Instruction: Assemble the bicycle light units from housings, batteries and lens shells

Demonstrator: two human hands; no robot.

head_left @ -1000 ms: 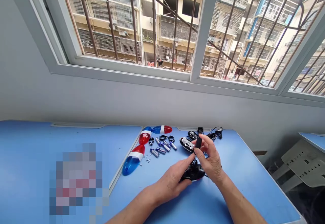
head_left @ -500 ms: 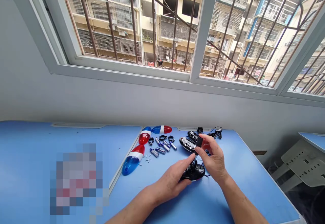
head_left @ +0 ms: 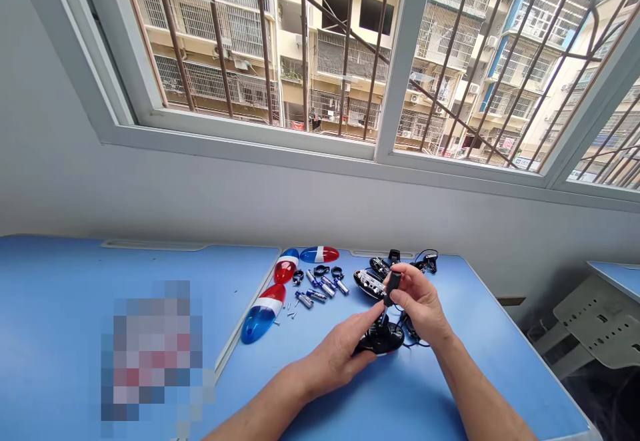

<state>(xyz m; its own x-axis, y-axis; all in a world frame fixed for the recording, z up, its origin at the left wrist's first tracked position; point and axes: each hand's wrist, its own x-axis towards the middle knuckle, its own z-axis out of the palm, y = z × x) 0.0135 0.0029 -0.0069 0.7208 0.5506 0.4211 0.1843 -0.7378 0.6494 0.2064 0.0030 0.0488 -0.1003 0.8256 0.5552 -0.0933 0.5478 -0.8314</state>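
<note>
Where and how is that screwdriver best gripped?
Probably by its thick black handle, from the right: it stands roughly upright, thin shaft pointing down toward the black housing, and the left hand blocks the left side. The right hand pinches there.

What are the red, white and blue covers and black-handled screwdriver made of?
Oval red, white and blue covers: probably glossy plastic, with highlights and see-through ends. Black-handled screwdriver: handle dull, perhaps plastic; shaft shiny silver, likely metal.

Single head cam: we look forward and down from the near side of the blue desk (head_left: 493, 334). Left hand (head_left: 340, 351) and right hand (head_left: 423, 301) close, below center; far edge beyond, then wall (head_left: 310, 194) and window (head_left: 400, 61).
</note>
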